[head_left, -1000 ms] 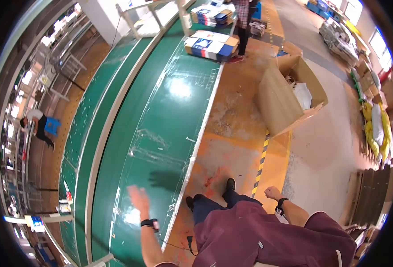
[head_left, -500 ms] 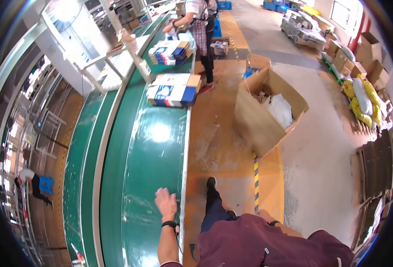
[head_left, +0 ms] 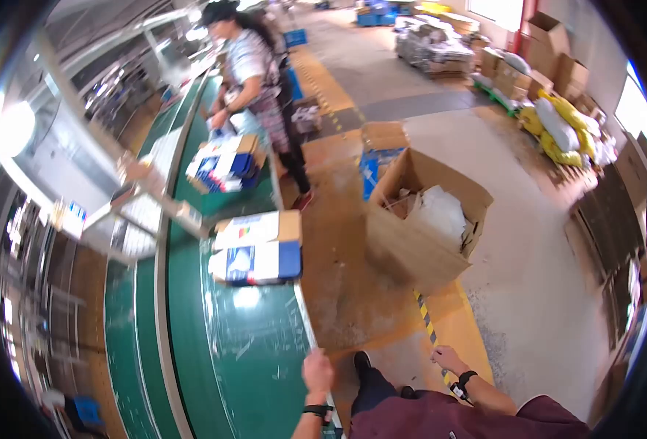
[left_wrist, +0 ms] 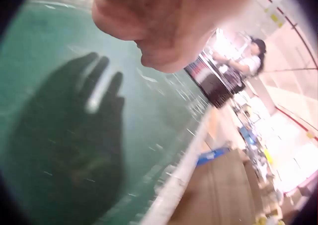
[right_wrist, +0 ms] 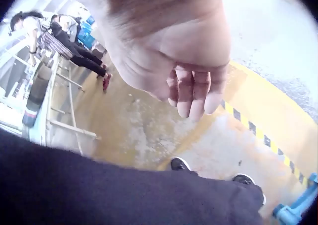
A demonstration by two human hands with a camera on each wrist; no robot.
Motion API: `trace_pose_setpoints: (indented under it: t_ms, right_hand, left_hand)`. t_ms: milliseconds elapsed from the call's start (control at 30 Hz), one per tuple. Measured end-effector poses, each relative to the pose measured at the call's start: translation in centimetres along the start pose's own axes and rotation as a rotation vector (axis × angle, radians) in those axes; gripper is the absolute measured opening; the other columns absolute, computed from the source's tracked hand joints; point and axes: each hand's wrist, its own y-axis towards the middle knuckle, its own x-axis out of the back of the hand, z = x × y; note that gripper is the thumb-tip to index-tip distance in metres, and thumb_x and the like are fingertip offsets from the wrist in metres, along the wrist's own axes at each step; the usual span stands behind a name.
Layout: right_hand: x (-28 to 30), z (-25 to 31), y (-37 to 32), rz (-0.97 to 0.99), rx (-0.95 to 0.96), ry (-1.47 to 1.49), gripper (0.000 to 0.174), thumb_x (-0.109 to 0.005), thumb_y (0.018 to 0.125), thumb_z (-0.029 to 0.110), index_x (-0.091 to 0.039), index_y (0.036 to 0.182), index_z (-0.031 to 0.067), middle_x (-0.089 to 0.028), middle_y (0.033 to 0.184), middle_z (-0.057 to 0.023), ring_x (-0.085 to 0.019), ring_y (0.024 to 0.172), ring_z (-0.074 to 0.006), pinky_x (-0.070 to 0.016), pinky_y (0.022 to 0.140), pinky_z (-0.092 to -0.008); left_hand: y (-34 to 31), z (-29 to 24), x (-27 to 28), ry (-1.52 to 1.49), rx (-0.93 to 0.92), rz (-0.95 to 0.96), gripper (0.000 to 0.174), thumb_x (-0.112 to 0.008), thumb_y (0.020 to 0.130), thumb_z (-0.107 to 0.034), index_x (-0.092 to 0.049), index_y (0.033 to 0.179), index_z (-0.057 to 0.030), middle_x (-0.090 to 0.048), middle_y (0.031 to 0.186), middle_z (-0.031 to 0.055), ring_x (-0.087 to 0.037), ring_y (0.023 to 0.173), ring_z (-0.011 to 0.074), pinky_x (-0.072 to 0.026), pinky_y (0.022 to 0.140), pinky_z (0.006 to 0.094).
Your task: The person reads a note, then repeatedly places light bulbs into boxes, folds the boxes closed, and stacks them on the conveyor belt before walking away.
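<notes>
My left hand (head_left: 316,370) hovers over the near edge of the green conveyor belt (head_left: 243,366) and holds nothing. In the left wrist view its palm (left_wrist: 169,21) fills the top, and its shadow (left_wrist: 69,140) on the belt shows spread fingers. My right hand (head_left: 446,358) hangs at my side above the orange floor. Its fingers (right_wrist: 191,93) are loosely curled and empty. A blue and white carton (head_left: 257,252) lies on the belt ahead, well beyond my left hand.
Farther along the belt a second stack of cartons (head_left: 225,164) sits beside a person (head_left: 254,73) working there. A large open cardboard box (head_left: 426,219) stands on the floor to the right, by a yellow-black stripe (head_left: 429,329). Stacked goods line the far right wall.
I have walked along the belt and the view has lifted, bringing the cartons and the worker closer. My left hand has shifted from over the belt to its near edge.
</notes>
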Motion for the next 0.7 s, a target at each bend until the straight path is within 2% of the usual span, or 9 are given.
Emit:
trace_pose_setpoints:
  t_ms: [33, 67, 167, 367, 433, 533, 567, 633, 700]
  right_hand:
    - [0.1, 2.0, 0.1, -0.017, 0.053, 0.011, 0.032, -0.062, 0.098, 0.031, -0.075, 0.103, 0.0022, -0.077, 0.089, -0.0139, -0.075, 0.081, -0.0281, -0.0575, 0.075, -0.0404]
    - [0.3, 4.2, -0.3, -0.045, 0.06, -0.01, 0.03, -0.063, 0.098, 0.029, -0.075, 0.104, 0.0017, -0.077, 0.088, -0.0131, -0.075, 0.083, -0.0252, -0.0576, 0.077, -0.0386]
    - [1.9, 6.6, -1.8, -0.138, 0.071, -0.006, 0.027, -0.065, 0.098, 0.025, -0.075, 0.105, 0.0008, -0.076, 0.088, -0.0113, -0.075, 0.087, -0.0193, -0.0576, 0.081, -0.0352]
    - [4.1, -3.9, -9.5, -0.402, -0.234, 0.177, 0.03, -0.063, 0.096, 0.029, -0.076, 0.105, 0.004, -0.076, 0.088, -0.0125, -0.074, 0.084, -0.024, -0.057, 0.079, -0.0376]
    - [2.6, -13.8, -11.8, -0.364, -0.436, 0.221, 0.029, -0.068, 0.095, 0.029, -0.075, 0.107, 0.0038, -0.075, 0.083, -0.0085, -0.073, 0.081, -0.0194, -0.0574, 0.076, -0.0345]
    - [-1.1, -24.0, -16.8, -0.351, -0.612, 0.378, 0.032, -0.067, 0.093, 0.033, -0.077, 0.102, 0.0037, -0.077, 0.084, -0.0091, -0.074, 0.078, -0.0201, -0.0582, 0.075, -0.0359]
    - [-2.1, -25.6, -17.7, -0.294, -0.653, 0.364, 0.033, -0.067, 0.093, 0.034, -0.077, 0.1, 0.0034, -0.078, 0.085, -0.0095, -0.074, 0.077, -0.0207, -0.0584, 0.074, -0.0366]
    - [-2.1, -28.6, -18.6, -0.17, -0.716, 0.311, 0.034, -0.066, 0.092, 0.035, -0.079, 0.094, 0.0027, -0.079, 0.086, -0.0103, -0.074, 0.076, -0.022, -0.0588, 0.073, -0.0382]
    - [-1.3, -31.4, -18.6, -0.187, -0.484, 0.259, 0.032, -0.064, 0.088, 0.034, -0.08, 0.082, 0.0068, -0.078, 0.083, -0.0104, -0.074, 0.077, -0.0243, -0.0567, 0.073, -0.0397]
  left_hand:
    - [3.4, -4.4, -0.3, -0.069, -0.23, -0.032, 0.015, -0.062, 0.089, -0.009, -0.07, 0.1, -0.0055, -0.071, 0.099, 0.0137, -0.065, 0.097, 0.0387, -0.0522, 0.088, 0.0498]
    - [5.4, -5.4, -2.4, -0.052, -0.255, 0.303, 0.015, -0.062, 0.092, -0.01, -0.073, 0.102, -0.0059, -0.074, 0.103, 0.0146, -0.068, 0.097, 0.0384, -0.0549, 0.087, 0.0475]
    - [8.9, -11.3, -6.4, -0.313, -0.424, 0.287, 0.021, -0.062, 0.098, -0.014, -0.073, 0.113, -0.0041, -0.075, 0.115, 0.0177, -0.07, 0.106, 0.0377, -0.057, 0.092, 0.0445]
    - [13.2, -19.8, -9.3, -0.345, -0.468, 0.449, 0.022, -0.065, 0.098, -0.015, -0.075, 0.114, -0.0042, -0.075, 0.113, 0.0187, -0.071, 0.105, 0.037, -0.0571, 0.093, 0.0444]
    - [14.0, -25.4, -6.5, -0.432, -0.356, 0.515, 0.022, -0.067, 0.099, -0.015, -0.076, 0.114, -0.0028, -0.076, 0.115, 0.0193, -0.073, 0.108, 0.0334, -0.0573, 0.094, 0.041]
    - [16.2, -34.4, -0.8, -0.563, -0.568, 0.289, 0.02, -0.064, 0.102, -0.01, -0.074, 0.115, 0.0014, -0.076, 0.102, 0.012, -0.072, 0.095, 0.0238, -0.0563, 0.088, 0.0371]
    - [17.2, -38.0, 2.7, -0.574, -0.63, 0.243, 0.021, -0.065, 0.103, -0.013, -0.073, 0.115, 0.0026, -0.075, 0.118, 0.0177, -0.072, 0.111, 0.0289, -0.0544, 0.099, 0.0373]
    - [18.0, -43.5, 7.8, -0.579, -0.781, -0.062, 0.039, -0.052, 0.107, -0.026, -0.068, 0.116, 0.0074, -0.071, 0.123, 0.0224, -0.069, 0.113, 0.0336, -0.0532, 0.1, 0.0417]
    - [16.9, -51.0, 14.2, -0.983, -0.542, 0.01, 0.051, -0.047, 0.102, -0.037, -0.064, 0.123, 0.0058, -0.064, 0.131, 0.0253, -0.063, 0.122, 0.0378, -0.0512, 0.103, 0.0474]
